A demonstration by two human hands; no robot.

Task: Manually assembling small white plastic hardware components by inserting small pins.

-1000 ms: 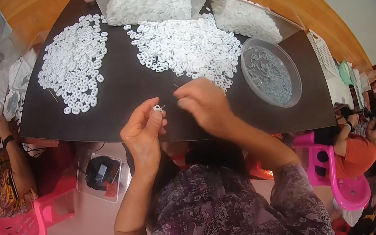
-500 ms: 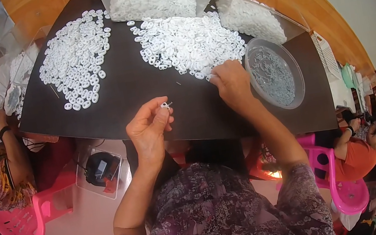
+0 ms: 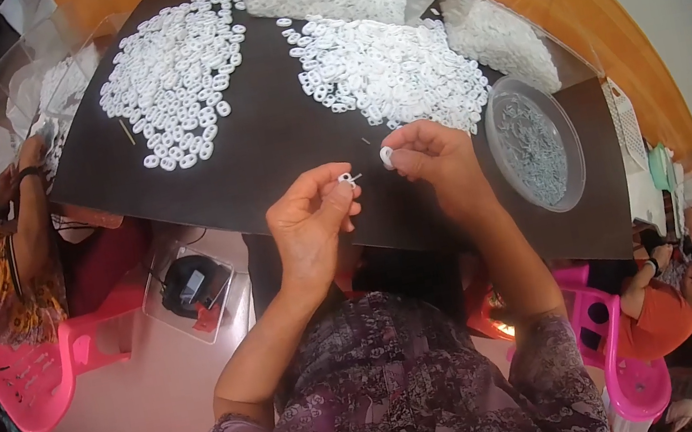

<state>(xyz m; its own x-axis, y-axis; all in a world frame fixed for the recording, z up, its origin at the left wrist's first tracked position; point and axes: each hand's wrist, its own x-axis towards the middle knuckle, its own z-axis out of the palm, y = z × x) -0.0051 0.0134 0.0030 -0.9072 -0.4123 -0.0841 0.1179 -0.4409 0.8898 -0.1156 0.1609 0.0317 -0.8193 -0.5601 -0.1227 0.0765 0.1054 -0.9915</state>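
While a heap of white, oval, two-holed plastic pieces [image 3: 172, 71] lies leftmost on the dark brown tabletop [image 3: 272, 109], the left hand [image 3: 308, 224] pinches a small white plastic piece [image 3: 346, 178] with a thin metal pin [image 3: 358, 178] jutting rightward, above the table. Farther right, the right hand [image 3: 439, 155] has thumb and fingertips clamped on a rounded white plastic disc [image 3: 387, 157]. Both pieces should handle as light, stiff, perhaps slippery; outer rims offer the surest hold.
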